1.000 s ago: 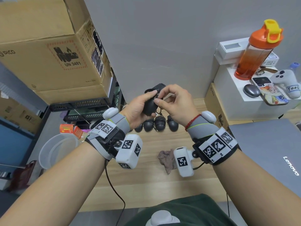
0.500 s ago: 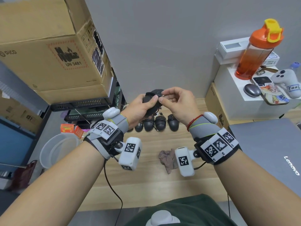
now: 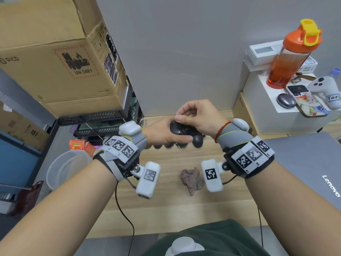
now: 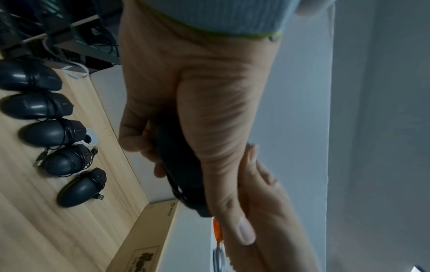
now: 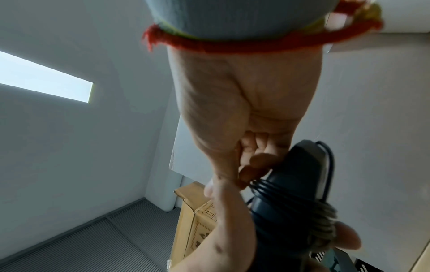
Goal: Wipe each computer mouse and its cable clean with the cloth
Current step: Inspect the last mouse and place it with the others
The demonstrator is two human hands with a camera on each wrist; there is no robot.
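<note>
A wooden table (image 3: 166, 206) was seen against a grey wall (image 3: 184, 52). A big cardboard box (image 3: 55, 58) was stacked at the left over black racks, and a closed laptop (image 3: 304, 163) lay at the right edge of the table. White boxes (image 3: 262, 93) at the right rear carried an orange bottle (image 3: 287, 60), a white controller (image 3: 326, 89) and a grey oval mouse (image 3: 286, 101). A clear plastic bucket (image 3: 64, 169) was seen lower left, off the table.

A black mouse (image 3: 181, 129) with its cable (image 5: 279, 191) wound round the body was held up in the air above the table's far edge. It was gripped by the left hand (image 3: 164, 132), fingers curled under it and thumb laid along its near side. The right hand (image 3: 199, 115) was clenched over the top of the mouse, fingertips pinched at the wound cable; exactly which strand was pinched could not be told.

Five more black mice (image 4: 53, 134) with wrapped cables were lined in a row on the table by the wall, under the hands. The crumpled brownish cloth (image 3: 191, 179) was left on the table nearer the person, between the two wrists, untouched.
</note>
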